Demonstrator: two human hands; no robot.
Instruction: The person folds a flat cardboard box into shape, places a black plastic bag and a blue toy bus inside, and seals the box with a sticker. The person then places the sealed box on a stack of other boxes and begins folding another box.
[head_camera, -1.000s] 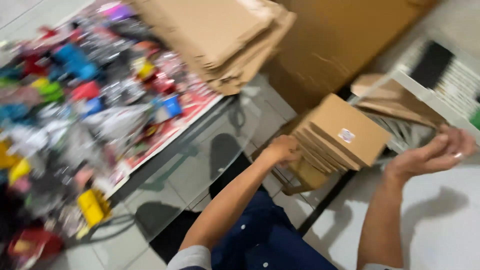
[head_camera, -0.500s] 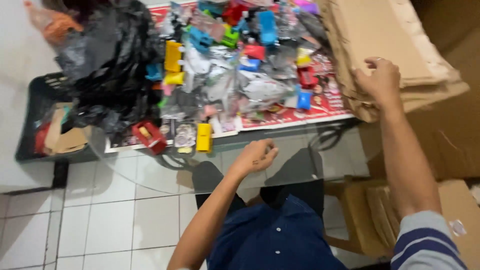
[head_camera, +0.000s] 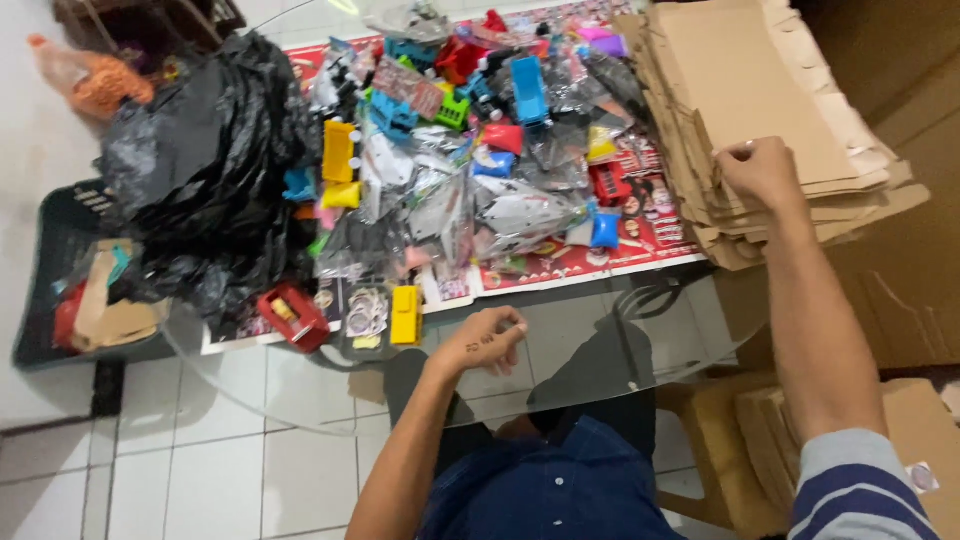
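My right hand is stretched out to a tall stack of flat brown cardboard sheets at the table's right end, with its fingertips pinched on the near edge of the top sheet. My left hand rests on the glass table near its front edge, fingers loosely curled with nothing in them. A yellow toy block lies just left of that hand. Beyond it spreads a pile of small colourful plastic toys in clear bags.
A crumpled black plastic bag covers the table's left part, with a red toy at its front. A dark basket with scraps stands on the tiled floor at left. More flat cardboard sits low at the right.
The view swung from the cardboard at the right back over the table. My right hand stays at the stack's top sheet. My left hand settled on the glass.
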